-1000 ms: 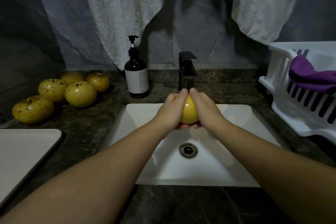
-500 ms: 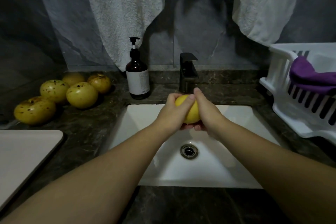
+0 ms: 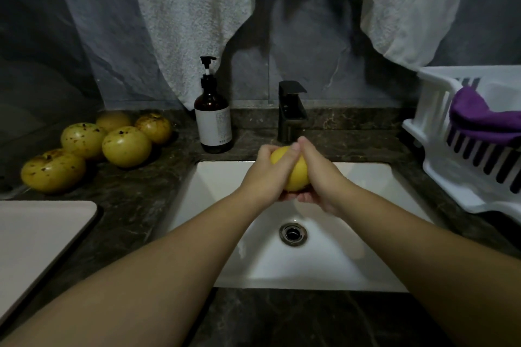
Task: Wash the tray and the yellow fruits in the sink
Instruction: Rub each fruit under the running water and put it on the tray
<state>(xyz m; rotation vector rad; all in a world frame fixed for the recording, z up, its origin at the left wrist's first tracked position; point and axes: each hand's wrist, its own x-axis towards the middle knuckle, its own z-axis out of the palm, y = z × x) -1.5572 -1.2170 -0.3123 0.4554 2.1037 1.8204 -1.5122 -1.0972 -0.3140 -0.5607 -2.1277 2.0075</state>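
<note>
The pale tray (image 3: 36, 236) lies flat on the dark desk (image 3: 135, 205) at the near left, beside the white sink (image 3: 352, 262). Over the basin, just in front of the black tap (image 3: 291, 110), the left hand (image 3: 270, 175) and right hand (image 3: 318, 175) cup one yellow fruit (image 3: 296, 175) between them, fingers curled round it, their tips blurred. Farther left, five spotted yellow fruits (image 3: 127, 146) sit clustered on the desk; a brown pump bottle (image 3: 213, 118) stands by the tap, a white rack (image 3: 465, 149) with a purple cloth (image 3: 479, 118) at right

Tray (image 3: 42, 236) cut off at left edge.
</note>
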